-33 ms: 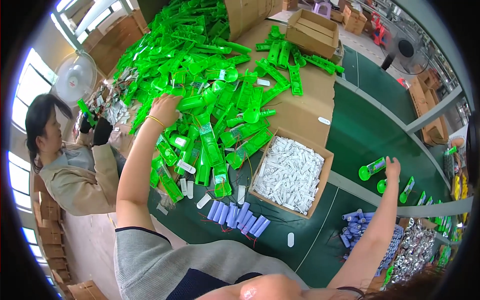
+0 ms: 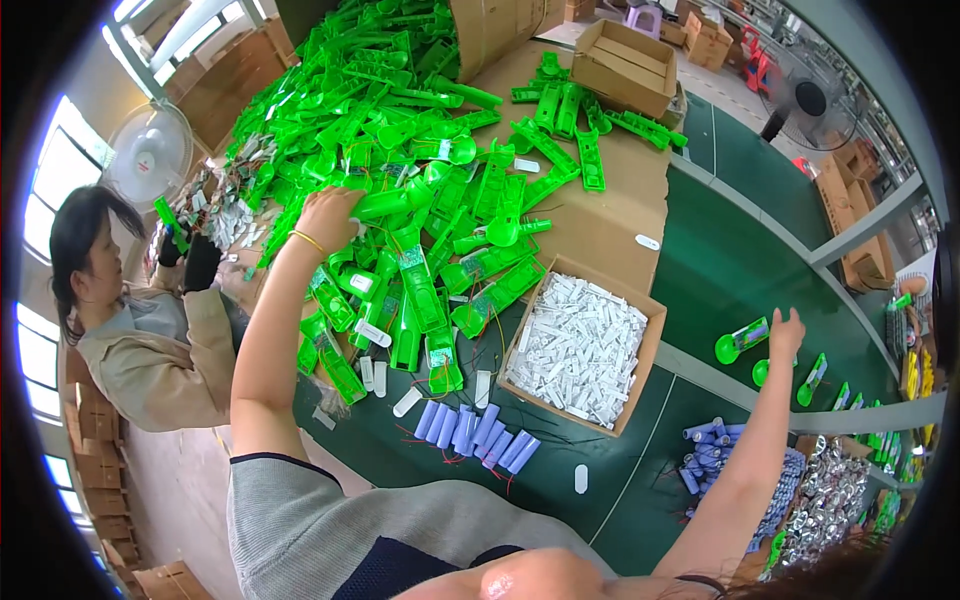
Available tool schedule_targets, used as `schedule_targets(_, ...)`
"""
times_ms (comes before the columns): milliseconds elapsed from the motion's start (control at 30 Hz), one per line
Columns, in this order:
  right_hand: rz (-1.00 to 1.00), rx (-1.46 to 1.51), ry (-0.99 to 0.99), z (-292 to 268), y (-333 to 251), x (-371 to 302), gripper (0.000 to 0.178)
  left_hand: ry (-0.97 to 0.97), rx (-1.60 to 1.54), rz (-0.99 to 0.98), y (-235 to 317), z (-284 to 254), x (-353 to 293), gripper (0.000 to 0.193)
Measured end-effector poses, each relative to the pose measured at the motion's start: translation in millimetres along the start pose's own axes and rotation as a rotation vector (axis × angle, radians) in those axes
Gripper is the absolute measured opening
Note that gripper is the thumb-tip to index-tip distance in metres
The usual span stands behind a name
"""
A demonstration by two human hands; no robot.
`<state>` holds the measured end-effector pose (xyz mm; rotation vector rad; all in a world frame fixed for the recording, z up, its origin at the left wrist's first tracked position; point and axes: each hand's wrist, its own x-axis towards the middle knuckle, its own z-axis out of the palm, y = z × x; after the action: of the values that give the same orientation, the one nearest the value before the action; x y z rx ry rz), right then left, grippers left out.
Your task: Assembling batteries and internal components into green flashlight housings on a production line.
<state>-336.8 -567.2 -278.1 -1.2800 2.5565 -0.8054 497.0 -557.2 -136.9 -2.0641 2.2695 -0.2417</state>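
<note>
My left hand (image 2: 330, 214) reaches over the heap at the left and is closed on one end of a green plastic housing (image 2: 392, 203) with a rounded cup at its other end. Far out to the right, my right hand (image 2: 787, 335) is above the dark green belt, fingers apart and holding nothing. Just left of its fingertips lies a green housing (image 2: 740, 341) with a purple cell in it. Another green housing (image 2: 762, 372) is partly hidden by my right wrist. Loose green housings (image 2: 420, 285), some with circuit boards and thin wires, lie below my left hand.
An open carton (image 2: 655, 345) of small white parts sits mid-table. In front are purple cylindrical cells (image 2: 480, 436); more cells (image 2: 715, 450) and shiny metal parts (image 2: 830, 495) lie right. A co-worker (image 2: 130, 330) at left holds a green piece. A cardboard box (image 2: 625, 65) stands behind.
My right hand has lifted slightly, and its fingertips have come apart from the housing beside them. The housings on the belt have shifted slightly left. My left hand is nearly still.
</note>
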Motion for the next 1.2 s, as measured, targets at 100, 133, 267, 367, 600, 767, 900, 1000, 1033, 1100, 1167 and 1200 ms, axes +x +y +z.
schedule_targets(100, -0.466, 0.018, 0.289, -7.9, -115.7, -65.4, 0.038, 0.179, -0.538, 0.142, 1.7, -35.9, -9.9, 0.06)
schedule_targets(133, -0.549, 0.126, 0.226, -14.6, -160.0, -97.9, 0.037, 0.182, -0.551, 0.152, 15.0, -52.6, -13.4, 0.06)
schedule_targets(267, -0.8, 0.546, -0.276, -11.0, -303.1, -228.4, 0.036, -0.196, -1.6, 0.366, 78.1, -100.9, -42.6, 0.051)
schedule_targets(367, -0.854, 0.991, -0.765, 4.8, -347.7, -308.8, 0.052, -0.313, -1.877, 0.532, 130.4, -100.8, -50.5, 0.062)
schedule_targets(600, -0.08, 1.142, -1.499, -10.4, -339.4, -427.6, 0.043, -0.08, -1.986, 0.43, 155.4, -79.1, -75.6, 0.046)
schedule_targets(767, 0.03, 1.256, -1.355, -58.3, -307.2, -429.0, 0.024, -0.034, -1.747, 0.399, 155.1, -57.8, -87.6, 0.04)
schedule_targets(900, -0.287, 0.798, -0.829, -76.3, -296.0, -423.1, 0.022, -0.011, -1.633, 0.391, 162.1, -38.2, -94.8, 0.037)
schedule_targets(1000, -0.384, 0.691, -0.351, -74.6, -291.0, -414.6, 0.017, -0.048, -1.512, 0.394, 174.2, -34.5, -107.2, 0.042)
schedule_targets(1033, -0.34, 0.838, -0.396, -67.8, -284.2, -408.7, 0.02, -0.065, -1.469, 0.374, 181.2, -36.6, -115.2, 0.044)
schedule_targets(1100, -0.106, 1.35, -0.442, -64.9, -297.7, -410.8, 0.025, -0.11, -1.48, 0.378, 191.9, -23.6, -125.7, 0.048)
schedule_targets(1167, -0.078, 1.402, -0.541, -49.2, -287.5, -403.0, 0.028, -0.109, -1.512, 0.384, 206.1, -16.8, -132.3, 0.051)
schedule_targets(1200, -0.105, 1.365, -0.559, -42.9, -284.8, -403.3, 0.028, -0.135, -1.518, 0.374, 209.3, -15.6, -135.9, 0.049)
